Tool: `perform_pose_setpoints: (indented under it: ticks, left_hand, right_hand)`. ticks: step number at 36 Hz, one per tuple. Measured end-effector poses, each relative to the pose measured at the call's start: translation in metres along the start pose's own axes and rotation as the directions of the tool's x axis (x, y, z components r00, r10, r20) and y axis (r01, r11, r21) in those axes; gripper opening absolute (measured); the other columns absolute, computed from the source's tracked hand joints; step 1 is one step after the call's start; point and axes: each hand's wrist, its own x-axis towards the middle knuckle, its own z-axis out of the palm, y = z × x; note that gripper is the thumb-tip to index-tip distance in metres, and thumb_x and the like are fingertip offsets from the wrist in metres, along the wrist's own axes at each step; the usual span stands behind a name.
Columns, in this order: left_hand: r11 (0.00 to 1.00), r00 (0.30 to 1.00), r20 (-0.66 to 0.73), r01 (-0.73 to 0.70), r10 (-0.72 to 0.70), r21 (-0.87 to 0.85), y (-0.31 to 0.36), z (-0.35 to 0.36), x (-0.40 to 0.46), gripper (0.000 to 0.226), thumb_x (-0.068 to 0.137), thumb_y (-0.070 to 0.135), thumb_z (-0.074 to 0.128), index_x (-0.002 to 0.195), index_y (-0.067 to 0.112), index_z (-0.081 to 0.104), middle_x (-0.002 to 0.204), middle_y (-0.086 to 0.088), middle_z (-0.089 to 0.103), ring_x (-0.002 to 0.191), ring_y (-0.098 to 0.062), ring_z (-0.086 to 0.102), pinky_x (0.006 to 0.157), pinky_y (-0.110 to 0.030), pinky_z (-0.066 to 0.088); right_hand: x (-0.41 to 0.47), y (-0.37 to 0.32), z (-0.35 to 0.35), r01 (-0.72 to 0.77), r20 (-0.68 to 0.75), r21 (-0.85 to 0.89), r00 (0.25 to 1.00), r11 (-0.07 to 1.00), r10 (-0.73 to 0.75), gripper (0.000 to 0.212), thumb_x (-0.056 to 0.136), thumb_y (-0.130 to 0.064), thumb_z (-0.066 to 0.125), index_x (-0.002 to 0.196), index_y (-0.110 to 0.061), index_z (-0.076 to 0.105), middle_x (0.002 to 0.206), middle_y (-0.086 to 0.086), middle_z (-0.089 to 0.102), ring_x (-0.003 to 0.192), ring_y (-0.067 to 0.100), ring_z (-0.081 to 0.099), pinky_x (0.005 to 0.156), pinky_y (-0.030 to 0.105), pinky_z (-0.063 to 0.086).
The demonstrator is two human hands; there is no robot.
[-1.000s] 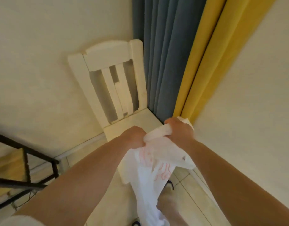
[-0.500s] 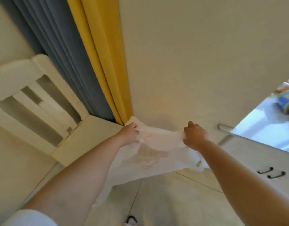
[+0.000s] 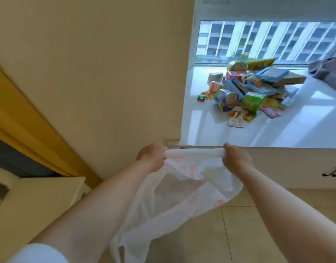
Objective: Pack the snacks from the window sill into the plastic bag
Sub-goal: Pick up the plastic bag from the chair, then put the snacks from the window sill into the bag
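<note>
- Left hand [image 3: 151, 158] grips one end of the plastic bag [image 3: 182, 188], fingers curled round the bunched rim. A pinch this small on slippery film could slide off once weight goes in.
- Right hand [image 3: 236, 160] grips the other end the same way, knuckles up, and the rim runs taut between the two fists just below the sill edge.
- Both hands are busy, so nobody is free to pick anything up. One hand has to let go, and when it does the mouth could sag shut.
- Film looks thin and see-through, with faint red print. It hangs crumpled toward the tiled floor [image 3: 258, 230], and whether the mouth is truly open I cannot tell.
- Snacks [image 3: 252, 93] sit heaped on the window sill [image 3: 210, 133], well apart from the bag and further back near the glass. Nothing is packed yet.
- Heap is a jumble: round tubs on their sides, flat boxes, small sachets spilling at the front. Pull one from underneath and the tubs may roll off the sill.
- Box corners could poke through that film if dropped in hard.
- Grey bundle [image 3: 328, 73] lies at the sill's far right; what it is, I cannot say.
</note>
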Motion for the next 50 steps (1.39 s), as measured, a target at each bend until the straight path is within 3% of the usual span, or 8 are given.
perform_pose_setpoints:
  ticks: [3,10,21,28,32,43,47,50]
  left_hand:
    - [0.991,0.999,-0.014,-0.036,0.035,-0.126,0.038,-0.004,0.025,0.027,0.093,0.016,0.038,0.117,0.016,0.052,0.124,-0.008,0.043,0.107,-0.032,0.051,0.084,-0.036,0.041]
    - [0.937,0.991,-0.118,-0.093,0.056,-0.337,0.106,-0.020,0.088,0.019,0.090,0.008,0.040,0.108,0.012,0.045,0.107,-0.019,0.060,0.093,-0.037,0.055,0.075,-0.038,0.041]
    - [0.950,0.963,-0.170,-0.240,0.208,-0.201,0.155,-0.029,0.235,0.024,0.092,0.008,0.035,0.113,0.014,0.044,0.111,-0.011,0.057,0.092,-0.033,0.055,0.073,-0.036,0.041]
    - [0.940,0.927,-0.163,-0.342,0.338,0.002,0.186,-0.049,0.330,0.061,0.081,0.057,0.060,0.123,0.017,0.042,0.118,-0.006,0.048,0.095,-0.031,0.060,0.078,-0.040,0.048]
    - [0.929,0.917,-0.152,-0.361,0.369,0.081,0.201,-0.044,0.370,0.070,0.074,0.060,0.066,0.126,0.021,0.039,0.120,-0.004,0.041,0.099,-0.027,0.056,0.078,-0.037,0.047]
    - [0.879,0.941,0.064,-0.334,0.333,0.340,0.222,0.020,0.460,0.075,0.082,0.009,0.051,0.143,0.042,0.022,0.130,-0.003,0.031,0.118,-0.023,0.035,0.089,-0.032,0.035]
    - [0.848,0.918,0.254,-0.382,0.303,0.368,0.223,0.045,0.471,0.083,0.085,0.016,0.051,0.146,0.045,0.002,0.146,-0.002,0.017,0.131,-0.024,0.024,0.101,-0.034,0.029]
    - [0.887,0.880,0.397,-0.380,0.260,0.262,0.224,0.059,0.474,0.075,0.089,0.049,0.044,0.148,0.042,-0.001,0.153,-0.001,0.013,0.139,-0.024,0.017,0.112,-0.044,0.017]
  right_hand:
    - [0.009,0.038,-0.009,-0.065,-0.074,0.083,0.995,0.994,0.071,0.008,0.086,-0.004,0.044,0.085,-0.012,0.045,0.091,0.014,0.062,0.085,0.035,0.058,0.062,0.032,0.036]
    - [0.047,0.096,-0.019,-0.161,-0.215,0.280,0.950,0.946,0.225,0.011,0.087,0.001,0.045,0.092,-0.006,0.052,0.087,0.015,0.060,0.078,0.034,0.056,0.063,0.031,0.033]
    - [0.145,0.153,-0.027,-0.249,-0.164,0.235,0.943,0.940,0.290,0.023,0.091,-0.003,0.039,0.111,-0.012,0.047,0.103,0.011,0.056,0.082,0.036,0.058,0.065,0.033,0.038]
    - [0.210,0.176,-0.029,-0.332,-0.160,0.150,0.922,0.931,0.354,0.029,0.092,-0.005,0.039,0.119,-0.013,0.047,0.113,0.009,0.052,0.085,0.036,0.059,0.063,0.032,0.036]
    - [0.238,0.191,-0.019,-0.364,-0.138,0.120,0.915,0.924,0.378,0.028,0.091,-0.006,0.042,0.117,-0.013,0.047,0.114,0.008,0.050,0.082,0.033,0.059,0.059,0.032,0.038]
    - [0.334,0.254,0.022,-0.191,0.166,-0.085,0.965,0.978,0.203,0.055,0.087,-0.005,0.044,0.137,-0.024,0.033,0.131,0.005,0.038,0.100,0.028,0.057,0.074,0.035,0.048]
    - [0.346,0.262,0.046,0.007,0.352,-0.084,0.936,0.996,0.023,0.076,0.085,-0.005,0.044,0.147,-0.036,0.013,0.148,0.003,0.024,0.122,0.026,0.041,0.098,0.033,0.040]
    - [0.355,0.263,0.059,-0.020,0.467,0.014,0.884,1.000,0.011,0.073,0.087,-0.013,0.046,0.147,-0.039,0.014,0.149,-0.001,0.025,0.124,0.025,0.040,0.099,0.032,0.038]
